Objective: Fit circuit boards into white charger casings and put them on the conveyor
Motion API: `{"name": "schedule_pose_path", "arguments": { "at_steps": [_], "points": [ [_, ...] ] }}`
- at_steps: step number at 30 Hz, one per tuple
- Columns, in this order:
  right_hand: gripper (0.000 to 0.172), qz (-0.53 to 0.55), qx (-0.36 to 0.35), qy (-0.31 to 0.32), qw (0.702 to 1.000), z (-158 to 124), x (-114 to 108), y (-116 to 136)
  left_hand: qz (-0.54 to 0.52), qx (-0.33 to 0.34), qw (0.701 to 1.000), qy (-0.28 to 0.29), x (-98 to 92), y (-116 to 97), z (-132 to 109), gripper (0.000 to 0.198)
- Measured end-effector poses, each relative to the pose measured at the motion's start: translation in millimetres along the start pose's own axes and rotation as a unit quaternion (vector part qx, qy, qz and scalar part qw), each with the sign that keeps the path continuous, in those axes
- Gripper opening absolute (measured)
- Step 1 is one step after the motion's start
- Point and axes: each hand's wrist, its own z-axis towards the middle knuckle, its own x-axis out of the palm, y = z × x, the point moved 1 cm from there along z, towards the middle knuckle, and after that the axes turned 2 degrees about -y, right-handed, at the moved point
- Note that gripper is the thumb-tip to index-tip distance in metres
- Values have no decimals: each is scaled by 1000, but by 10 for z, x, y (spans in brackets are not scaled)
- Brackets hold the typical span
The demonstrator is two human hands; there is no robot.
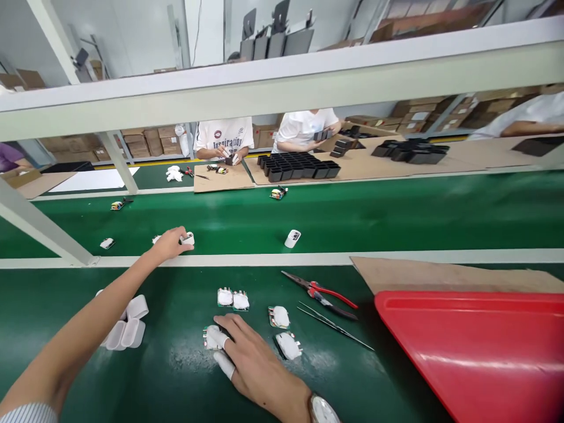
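Observation:
My left hand [170,244] reaches over the far belt, thumb and fingers closed around a small white plastic case [188,238]. Close to me, my right hand [258,358] has white finger cots on its thumb and index finger. Its fingers are around a small circuit board [211,338] with a white pad on top, partly hidden by them. Two similar boards [232,299] lie side by side just beyond it. To its right are another padded board [279,317] and a tilted one [288,345].
Pliers [319,291] and tweezers [335,326] lie to the right, beside a large red bin [476,346]. White cups [132,329] cluster beneath my left forearm. Another white case [292,238] is on the belt [396,217]. A frame post [44,223] rises at left; co-workers sit opposite.

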Motion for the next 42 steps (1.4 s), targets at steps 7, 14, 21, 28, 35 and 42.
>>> {"name": "schedule_pose_path", "arguments": {
  "at_steps": [7,14,21,28,35,42],
  "points": [
    [20,27,7,11,1000,10,-34,-30,-2,-51,999,14,-272,460,-302,40],
    [20,27,5,-25,999,11,-39,-18,-72,74,993,55,-57,-426,-1108,28],
    [29,42,-6,-16,999,-3,-57,-20,-38,54,997,-33,-588,-351,-1960,41],
    [32,61,-9,-38,997,40,-30,-32,47,98,994,-19,-597,-197,-2703,6],
    [37,88,-11,-91,992,151,-281,193,-164,112,979,57,37,-831,-2409,31],
    [46,82,10,-100,992,-40,-402,275,-246,65,965,71,310,-688,-2357,86]
  ]
}}
